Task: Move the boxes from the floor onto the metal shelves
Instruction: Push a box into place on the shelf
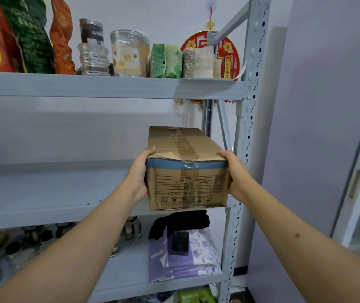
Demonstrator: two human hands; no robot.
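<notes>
Box [186, 169] at middle shelf's [43, 193] right end, between both hands; jars [128, 53] on the shelf above.

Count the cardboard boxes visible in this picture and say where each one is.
1. The cardboard box is at the right end of the middle shelf, held between the left hand and the right hand. The floor is out of view, so others may be hidden.

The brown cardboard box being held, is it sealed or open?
Sealed: the brown cardboard box has clear tape running along its closed top flaps and down its front face.
</notes>
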